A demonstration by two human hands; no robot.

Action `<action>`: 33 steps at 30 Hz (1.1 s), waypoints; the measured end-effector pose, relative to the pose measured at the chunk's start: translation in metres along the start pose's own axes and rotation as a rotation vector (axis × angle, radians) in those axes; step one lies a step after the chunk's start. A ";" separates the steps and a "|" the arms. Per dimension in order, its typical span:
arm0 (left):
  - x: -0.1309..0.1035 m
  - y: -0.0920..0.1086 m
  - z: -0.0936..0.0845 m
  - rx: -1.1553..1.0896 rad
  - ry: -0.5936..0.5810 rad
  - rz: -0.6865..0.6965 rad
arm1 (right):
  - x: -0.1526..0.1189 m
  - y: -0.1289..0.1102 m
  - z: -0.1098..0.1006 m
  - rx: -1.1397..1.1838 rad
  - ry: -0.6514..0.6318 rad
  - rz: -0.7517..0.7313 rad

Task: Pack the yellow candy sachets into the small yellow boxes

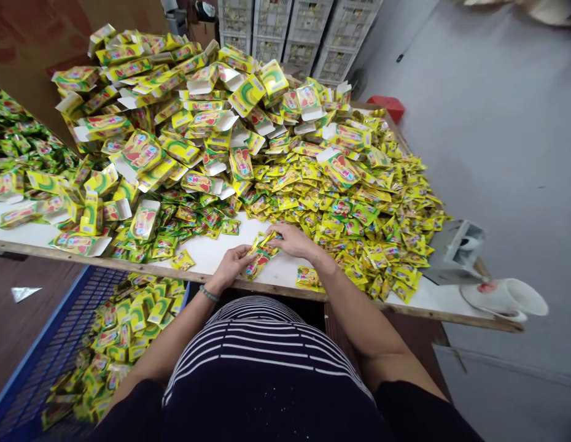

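Note:
My left hand (234, 265) grips a small yellow and green candy box (256, 263) by its side, just above the table's front edge. At the box's upper end, my right hand (289, 239) pinches a small yellow candy packet (269, 239) that sits against the opening. Part of the packet is hidden by the fingers. Loose yellow packets (372, 245) are heaped to the right of my hands, and green packets (188, 218) lie to the left. A single yellow packet (183, 260) rests near my left hand.
Boxes with flaps up (142, 153) are piled at the back left. Below the table at left, a blue crate (50, 334) holds filled-looking boxes (129, 325). A white mug (506, 298) lies on its side by a grey device (454, 252) at right. White crates (271, 24) are stacked behind.

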State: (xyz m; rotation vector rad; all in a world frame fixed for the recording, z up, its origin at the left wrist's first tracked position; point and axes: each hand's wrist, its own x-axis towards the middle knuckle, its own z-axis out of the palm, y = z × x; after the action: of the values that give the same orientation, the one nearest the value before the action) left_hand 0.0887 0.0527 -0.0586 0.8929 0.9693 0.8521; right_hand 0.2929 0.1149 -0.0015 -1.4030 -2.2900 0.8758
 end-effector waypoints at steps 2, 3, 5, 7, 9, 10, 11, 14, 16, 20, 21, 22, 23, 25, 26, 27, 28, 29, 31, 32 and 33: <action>0.000 0.002 0.000 0.018 -0.027 0.015 | 0.006 -0.007 0.002 -0.081 -0.053 -0.051; 0.000 0.003 0.000 0.026 -0.035 0.022 | 0.009 -0.011 0.003 -0.112 -0.060 -0.062; 0.000 0.004 -0.001 0.028 -0.035 0.032 | 0.011 -0.018 0.008 -0.127 -0.018 -0.062; 0.000 0.005 -0.003 0.021 -0.023 0.027 | 0.009 -0.022 0.013 -0.073 0.071 -0.054; -0.001 0.005 -0.007 0.032 -0.026 0.025 | 0.005 -0.024 0.019 -0.009 0.164 -0.068; -0.002 0.005 -0.009 0.050 -0.031 0.032 | 0.003 -0.024 0.021 0.001 0.189 -0.087; -0.003 0.006 -0.012 0.077 -0.035 0.044 | 0.001 -0.025 0.024 -0.009 0.190 -0.109; -0.006 0.008 -0.020 0.195 -0.032 0.095 | -0.005 -0.026 0.034 -0.082 0.103 -0.158; -0.007 0.009 -0.025 0.259 -0.052 0.107 | -0.007 -0.029 0.040 -0.094 0.107 -0.157; -0.008 0.005 -0.031 0.279 -0.038 0.133 | -0.006 -0.034 0.051 -0.096 0.141 -0.124; -0.008 0.003 -0.031 0.270 0.000 0.148 | -0.006 -0.034 0.053 -0.076 0.105 -0.119; -0.009 0.001 -0.031 0.261 0.040 0.162 | -0.006 -0.034 0.055 -0.033 0.082 -0.109; -0.010 -0.001 -0.031 0.258 0.073 0.174 | -0.006 -0.032 0.057 0.033 0.095 -0.092; -0.013 -0.003 -0.029 0.291 0.116 0.196 | -0.008 -0.025 0.061 0.188 0.242 -0.039; -0.014 -0.004 -0.029 0.323 0.129 0.209 | -0.011 -0.020 0.064 0.253 0.342 -0.012; -0.016 -0.005 -0.028 0.358 0.142 0.224 | -0.013 -0.015 0.067 0.301 0.424 0.005; -0.017 -0.005 -0.028 0.394 0.150 0.238 | -0.016 -0.011 0.072 0.333 0.468 0.013; -0.018 -0.006 -0.027 0.428 0.151 0.251 | -0.019 -0.007 0.077 0.359 0.464 0.015; -0.018 -0.006 -0.028 0.485 0.137 0.266 | -0.025 -0.001 0.090 0.427 0.354 0.017; -0.018 -0.006 -0.028 0.505 0.127 0.267 | -0.028 0.000 0.097 0.474 0.299 0.029; -0.018 -0.006 -0.028 0.512 0.116 0.265 | -0.030 0.001 0.103 0.524 0.271 0.053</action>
State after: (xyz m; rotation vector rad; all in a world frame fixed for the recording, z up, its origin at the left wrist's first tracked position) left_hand 0.0577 0.0408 -0.0672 1.4468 1.2147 0.8998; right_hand 0.2507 0.0541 -0.0790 -1.2537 -1.6699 1.1212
